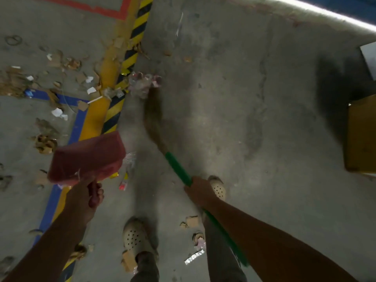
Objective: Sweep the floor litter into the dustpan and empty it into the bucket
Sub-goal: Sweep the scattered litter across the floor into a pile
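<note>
Broom (pixel 177 168) angled up-left (bristles at litter (pixel 142 84)), right grip (pixel 200 190) round it, left grip (pixel 87 197) holding dustpan (pixel 87 157).

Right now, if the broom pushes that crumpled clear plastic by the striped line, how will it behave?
Probably light: the crumpled clear plastic looks thin, so it may skid or flutter ahead of the broom. Likely floppy, crushing rather than rolling.

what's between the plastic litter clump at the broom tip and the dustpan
Nothing solid visible: only bare floor and flat striped tape lie between the litter clump and the dustpan, which the left hand holds.
</note>
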The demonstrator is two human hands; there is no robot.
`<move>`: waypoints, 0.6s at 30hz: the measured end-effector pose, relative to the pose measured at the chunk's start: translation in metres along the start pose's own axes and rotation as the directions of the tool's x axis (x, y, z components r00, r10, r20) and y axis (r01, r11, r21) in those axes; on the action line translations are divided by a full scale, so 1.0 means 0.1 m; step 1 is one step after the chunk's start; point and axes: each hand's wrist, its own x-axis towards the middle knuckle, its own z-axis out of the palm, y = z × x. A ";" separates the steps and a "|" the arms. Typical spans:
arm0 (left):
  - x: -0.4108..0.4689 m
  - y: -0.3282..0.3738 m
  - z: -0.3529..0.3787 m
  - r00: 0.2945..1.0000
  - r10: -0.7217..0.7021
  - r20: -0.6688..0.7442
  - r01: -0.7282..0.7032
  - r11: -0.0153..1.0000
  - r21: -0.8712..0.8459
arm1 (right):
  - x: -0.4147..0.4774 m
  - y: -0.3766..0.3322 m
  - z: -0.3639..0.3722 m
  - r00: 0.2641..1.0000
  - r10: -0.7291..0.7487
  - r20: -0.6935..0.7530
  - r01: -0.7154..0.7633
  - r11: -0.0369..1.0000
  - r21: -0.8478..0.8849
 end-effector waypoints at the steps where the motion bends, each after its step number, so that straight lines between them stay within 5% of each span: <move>1: -0.02 0.00 -0.02 1.000 0.023 -0.014 -0.023 1.000 -0.013 | 0.01 -0.05 -0.04 0.997 -0.071 0.018 0.072 0.996 -0.060; 8: -0.20 0.17 0.16 0.992 0.098 -0.085 -0.100 0.995 -0.022 | -0.19 0.01 -0.76 0.967 -0.210 -0.146 0.201 0.977 -0.077; 14: -0.22 0.14 0.89 0.995 0.097 -0.018 -0.096 0.995 0.020 | 0.01 0.68 -1.46 0.946 0.011 -0.324 0.047 0.984 0.171; 18: -0.17 0.04 1.46 0.999 0.028 0.024 -0.028 1.000 0.014 | 0.37 1.11 -1.81 0.916 0.281 -0.287 -0.142 0.895 0.423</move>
